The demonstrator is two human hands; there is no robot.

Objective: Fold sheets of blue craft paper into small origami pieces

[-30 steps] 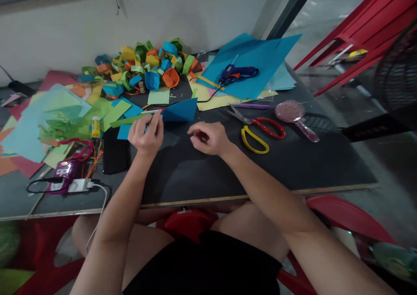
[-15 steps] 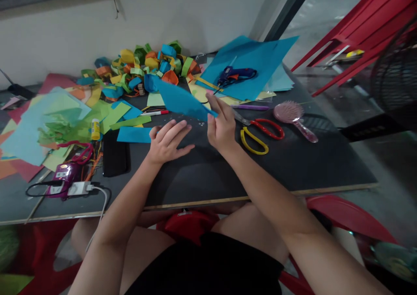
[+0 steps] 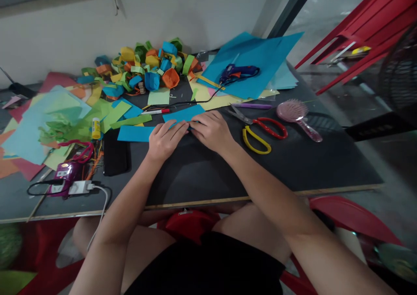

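A piece of blue paper (image 3: 184, 113) lies on the dark table in front of me. My left hand (image 3: 166, 140) and my right hand (image 3: 211, 130) meet at its near edge, fingertips almost touching. Both hands have their fingers closed on that edge; the thumbs are mostly hidden beneath. Just left of my left hand is a flat blue paper strip (image 3: 135, 134). Scissors (image 3: 252, 122) with one red and one yellow handle rest to the right of my right hand. Beyond the paper lies a red and white marker (image 3: 156, 111).
Folded paper pieces (image 3: 146, 67) in several colours are heaped by the wall. A glue gun (image 3: 239, 72) sits on a large blue sheet (image 3: 273, 54). A hairbrush (image 3: 298, 117) is at right. A phone (image 3: 115, 154), glue stick (image 3: 95, 128) and purple power adapter (image 3: 67, 175) are at left.
The blue paper, raised in my right hand before, is now down on the table. My right hand has lowered and moved left to meet my left hand, whose fingers have closed at the paper's edge.
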